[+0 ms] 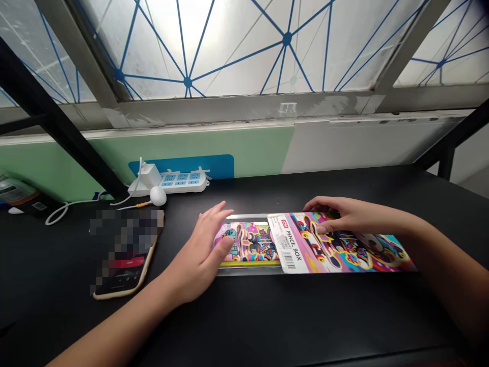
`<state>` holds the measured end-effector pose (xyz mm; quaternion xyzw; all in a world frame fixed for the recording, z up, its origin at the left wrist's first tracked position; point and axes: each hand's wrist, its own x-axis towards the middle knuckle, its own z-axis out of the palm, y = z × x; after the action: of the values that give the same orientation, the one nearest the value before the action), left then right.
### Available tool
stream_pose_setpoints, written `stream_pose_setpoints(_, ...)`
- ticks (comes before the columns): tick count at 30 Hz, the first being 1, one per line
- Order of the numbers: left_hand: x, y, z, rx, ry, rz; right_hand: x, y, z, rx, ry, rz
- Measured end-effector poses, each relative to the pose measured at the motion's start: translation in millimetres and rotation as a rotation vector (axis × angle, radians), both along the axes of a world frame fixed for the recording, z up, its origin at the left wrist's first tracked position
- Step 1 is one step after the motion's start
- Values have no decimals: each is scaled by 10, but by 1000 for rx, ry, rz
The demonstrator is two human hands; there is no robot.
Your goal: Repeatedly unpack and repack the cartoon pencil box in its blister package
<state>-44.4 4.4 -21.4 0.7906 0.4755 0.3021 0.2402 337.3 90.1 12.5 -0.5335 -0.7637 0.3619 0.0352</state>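
Observation:
A colourful pencil box lies flat on the black table, partly inside a printed cardboard sleeve marked "PENCIL BOX" that covers its right part. My left hand rests on the left end of the box, fingers stretched out and close together, thumb on the lid. My right hand lies on top of the sleeve, fingers curved over its far edge and thumb pressing on the print.
A phone with a lit screen lies left of my left hand. Behind it sit a white power strip, a charger with white cable and a small white round object. A window runs along the back wall.

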Motion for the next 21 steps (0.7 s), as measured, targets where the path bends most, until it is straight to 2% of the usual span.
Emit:
stream_pose_setpoints(3,21,-39,-2,-28,-14,-47,-95,-3,-13,129,-75,-49)
stream_pose_setpoints(6,10,-54,18,-34,-58,-57,-340,-28,2,210,-102,-23)
stream_pose_setpoints(11,-25,-75,-8,-64,-190,-55,-1069,-93,93,295,-178,142)
stream_pose_setpoints(14,-40,-65,-36,-131,-346,-10,-1512,-113,132,368,-226,279)
stream_pose_setpoints(16,-43,-36,-31,-149,-455,51,-1704,-122,145,474,-257,334)
stream_pose_setpoints(19,-39,31,3,-147,-612,203,-1742,-136,160,661,-284,354)
stream_pose_setpoints(21,-38,78,16,-174,-674,290,-1588,-142,164,684,-256,335)
